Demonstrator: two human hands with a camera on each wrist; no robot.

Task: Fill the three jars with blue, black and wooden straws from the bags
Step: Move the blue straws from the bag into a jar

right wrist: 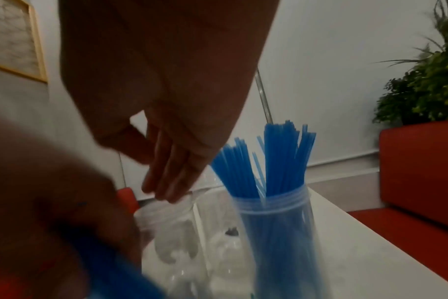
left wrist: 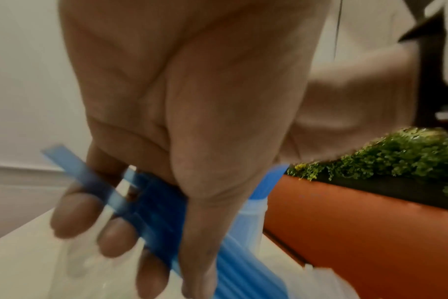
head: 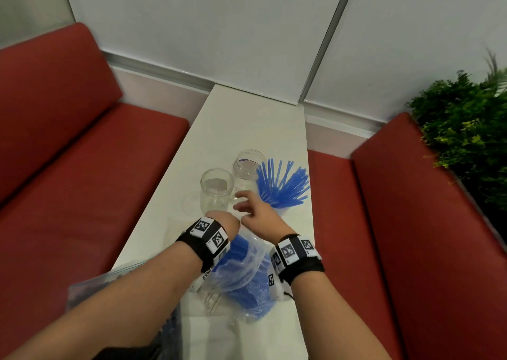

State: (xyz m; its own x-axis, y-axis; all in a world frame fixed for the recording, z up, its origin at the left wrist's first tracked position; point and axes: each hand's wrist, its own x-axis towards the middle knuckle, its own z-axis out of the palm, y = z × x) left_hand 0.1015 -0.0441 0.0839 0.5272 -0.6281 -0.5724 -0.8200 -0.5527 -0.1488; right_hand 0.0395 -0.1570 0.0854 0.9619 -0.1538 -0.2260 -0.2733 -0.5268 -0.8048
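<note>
My left hand [head: 225,223] grips a bundle of blue straws [left wrist: 156,214], fingers and thumb curled round it, at the mouth of a clear plastic bag [head: 241,270] that holds more blue straws. Just beyond it, my right hand [head: 248,206] hovers with fingers straight and holds nothing; in the right wrist view its fingertips [right wrist: 166,188] are above an empty jar. Two empty glass jars [head: 216,192] [head: 248,171] stand mid-table. A third jar [right wrist: 276,222] to their right is packed with blue straws [head: 282,187] that fan out.
A zip bag [head: 93,288] with dark straws lies at the table's near left edge, under my left forearm. The white table [head: 247,118] is narrow, with red benches [head: 82,154] on both sides. A green plant [head: 466,129] stands at the right.
</note>
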